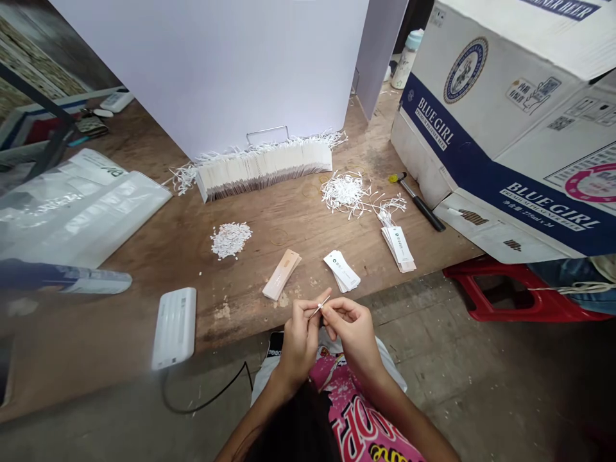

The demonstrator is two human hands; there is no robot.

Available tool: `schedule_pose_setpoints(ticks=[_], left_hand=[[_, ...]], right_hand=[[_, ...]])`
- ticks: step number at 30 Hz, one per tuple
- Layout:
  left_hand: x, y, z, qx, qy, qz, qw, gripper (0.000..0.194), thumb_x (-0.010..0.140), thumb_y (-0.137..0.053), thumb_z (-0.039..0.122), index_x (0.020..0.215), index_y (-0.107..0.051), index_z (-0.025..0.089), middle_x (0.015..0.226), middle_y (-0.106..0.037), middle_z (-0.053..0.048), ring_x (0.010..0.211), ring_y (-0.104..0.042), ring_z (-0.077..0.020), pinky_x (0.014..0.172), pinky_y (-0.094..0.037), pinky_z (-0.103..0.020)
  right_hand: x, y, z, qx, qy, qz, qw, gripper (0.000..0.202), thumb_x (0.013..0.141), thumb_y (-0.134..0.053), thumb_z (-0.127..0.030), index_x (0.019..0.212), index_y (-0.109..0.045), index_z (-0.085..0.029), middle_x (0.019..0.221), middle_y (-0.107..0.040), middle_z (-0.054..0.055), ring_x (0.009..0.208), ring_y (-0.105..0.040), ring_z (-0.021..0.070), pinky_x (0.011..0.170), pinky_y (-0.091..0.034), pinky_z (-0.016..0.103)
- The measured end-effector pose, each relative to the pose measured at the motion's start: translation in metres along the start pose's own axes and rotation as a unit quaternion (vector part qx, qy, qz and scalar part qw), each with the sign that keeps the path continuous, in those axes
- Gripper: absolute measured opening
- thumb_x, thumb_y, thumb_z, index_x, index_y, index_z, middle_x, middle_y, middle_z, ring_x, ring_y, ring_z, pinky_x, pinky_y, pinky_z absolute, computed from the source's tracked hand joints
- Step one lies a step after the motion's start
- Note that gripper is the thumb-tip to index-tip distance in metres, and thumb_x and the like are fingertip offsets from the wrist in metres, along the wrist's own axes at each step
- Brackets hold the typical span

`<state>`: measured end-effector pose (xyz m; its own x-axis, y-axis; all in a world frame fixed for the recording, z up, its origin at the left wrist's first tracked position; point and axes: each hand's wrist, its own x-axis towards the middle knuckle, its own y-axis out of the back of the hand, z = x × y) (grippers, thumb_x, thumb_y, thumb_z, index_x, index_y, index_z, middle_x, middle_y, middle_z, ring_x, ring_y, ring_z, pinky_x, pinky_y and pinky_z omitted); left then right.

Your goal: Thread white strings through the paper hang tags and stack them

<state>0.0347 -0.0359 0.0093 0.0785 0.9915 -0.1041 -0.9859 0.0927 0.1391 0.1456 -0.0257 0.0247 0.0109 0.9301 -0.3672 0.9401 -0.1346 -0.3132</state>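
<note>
My left hand [301, 333] pinches a thin hang tag [316, 312], seen edge-on, just off the table's front edge. Against it, the fingertips of my right hand [350, 324] are closed on a tiny white piece [320, 307]; its exact shape is too small to make out. Beyond my hands lie a stack of beige tags [282, 274] and a fanned stack of white tags [341, 271]. Farther right is a bundle of strung tags [398, 249]. White strings [345, 192] form a tangled heap behind them, and small white pieces [231, 240] are piled to the left.
A long row of tags [264, 168] stands before a pale panel [231, 70]. A beer carton [481, 141] fills the right, with a black-handled tool [423, 206] beside it. At left are a white power bank [175, 327] with a cable and plastic packaging [120, 205].
</note>
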Motion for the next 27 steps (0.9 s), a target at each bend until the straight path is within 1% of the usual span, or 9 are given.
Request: schedule_pose_setpoints(ticks=[3, 6, 9, 13, 15, 18, 21, 23, 27], left_hand=[[0.000, -0.002, -0.002, 0.032, 0.005, 0.029, 0.999, 0.010, 0.095, -0.040, 0.025, 0.103, -0.042, 0.020, 0.117, -0.068, -0.014, 0.115, -0.062, -0.0214, 0.091, -0.053, -0.035], [0.002, 0.000, -0.002, 0.061, -0.004, 0.009, 0.998, 0.012, 0.096, -0.037, 0.025, 0.106, -0.042, 0.019, 0.113, -0.070, -0.013, 0.115, -0.062, -0.0205, 0.092, -0.053, -0.034], [0.005, 0.003, 0.001, 0.097, -0.046, -0.011, 0.994, 0.021, 0.096, -0.035, 0.021, 0.116, -0.041, 0.016, 0.112, -0.070, -0.013, 0.114, -0.063, -0.0194, 0.094, -0.052, -0.033], [0.008, 0.008, 0.003, 0.153, -0.125, -0.048, 0.979, 0.048, 0.095, -0.035, 0.017, 0.141, -0.022, 0.010, 0.114, -0.069, -0.015, 0.111, -0.064, -0.0181, 0.095, -0.051, -0.031], [0.010, 0.013, 0.003, 0.181, -0.164, -0.068, 0.967, 0.055, 0.095, -0.035, 0.016, 0.146, -0.013, 0.009, 0.117, -0.068, -0.016, 0.110, -0.065, -0.0184, 0.095, -0.051, -0.031], [0.012, 0.020, 0.002, 0.216, -0.203, -0.113, 0.948, 0.062, 0.095, -0.032, 0.013, 0.149, -0.002, 0.011, 0.118, -0.067, -0.017, 0.110, -0.065, -0.0187, 0.095, -0.051, -0.031], [0.012, 0.025, 0.003, 0.208, -0.175, -0.166, 0.948, 0.067, 0.096, -0.032, 0.013, 0.150, 0.008, 0.014, 0.118, -0.068, -0.015, 0.112, -0.064, -0.0185, 0.094, -0.050, -0.031], [0.012, 0.026, 0.004, 0.177, -0.128, -0.189, 0.957, 0.066, 0.096, -0.033, 0.016, 0.150, 0.007, 0.015, 0.119, -0.067, -0.015, 0.113, -0.063, -0.0186, 0.095, -0.050, -0.032], [0.011, 0.026, 0.004, 0.120, -0.041, -0.214, 0.969, 0.048, 0.098, -0.034, 0.024, 0.144, -0.019, 0.020, 0.122, -0.065, -0.012, 0.115, -0.061, -0.0183, 0.100, -0.046, -0.034]], right_hand=[[0.003, 0.001, 0.000, 0.001, -0.004, -0.003, 1.000, 0.023, 0.072, -0.074, -0.034, 0.071, -0.066, -0.013, 0.053, -0.055, -0.003, 0.041, -0.042, 0.0047, 0.042, -0.031, 0.018], [0.003, 0.000, 0.003, 0.005, -0.004, -0.003, 1.000, 0.025, 0.071, -0.075, -0.035, 0.069, -0.064, -0.013, 0.052, -0.055, -0.003, 0.039, -0.041, 0.0044, 0.040, -0.031, 0.017], [-0.002, -0.003, 0.008, 0.008, 0.015, 0.018, 1.000, 0.022, 0.074, -0.073, -0.033, 0.069, -0.060, -0.015, 0.051, -0.054, -0.004, 0.038, -0.043, 0.0047, 0.038, -0.032, 0.016], [-0.007, -0.001, 0.008, 0.008, 0.083, 0.080, 0.993, 0.022, 0.076, -0.071, -0.025, 0.095, -0.060, -0.021, 0.057, -0.057, -0.007, 0.038, -0.045, 0.0060, 0.038, -0.036, 0.016], [-0.007, 0.005, 0.002, -0.046, 0.098, 0.044, 0.993, 0.025, 0.079, -0.069, -0.023, 0.104, -0.063, -0.022, 0.059, -0.059, -0.005, 0.039, -0.047, 0.0068, 0.039, -0.038, 0.018], [-0.003, 0.019, -0.012, -0.182, 0.134, -0.059, 0.972, 0.012, 0.083, -0.064, -0.021, 0.091, -0.073, -0.021, 0.062, -0.060, -0.001, 0.044, -0.051, 0.0083, 0.046, -0.042, 0.022], [-0.001, 0.029, -0.020, -0.261, 0.198, -0.085, 0.941, 0.013, 0.083, -0.064, -0.018, 0.086, -0.076, -0.022, 0.062, -0.060, -0.001, 0.054, -0.054, 0.0111, 0.056, -0.044, 0.025], [-0.001, 0.031, -0.020, -0.269, 0.210, -0.072, 0.937, 0.013, 0.082, -0.065, -0.018, 0.086, -0.076, -0.023, 0.063, -0.060, 0.000, 0.059, -0.055, 0.0126, 0.059, -0.043, 0.026], [0.000, 0.033, -0.016, -0.208, 0.193, -0.028, 0.958, 0.007, 0.077, -0.070, -0.023, 0.080, -0.077, -0.024, 0.071, -0.052, 0.001, 0.068, -0.052, 0.0141, 0.063, -0.043, 0.028]])
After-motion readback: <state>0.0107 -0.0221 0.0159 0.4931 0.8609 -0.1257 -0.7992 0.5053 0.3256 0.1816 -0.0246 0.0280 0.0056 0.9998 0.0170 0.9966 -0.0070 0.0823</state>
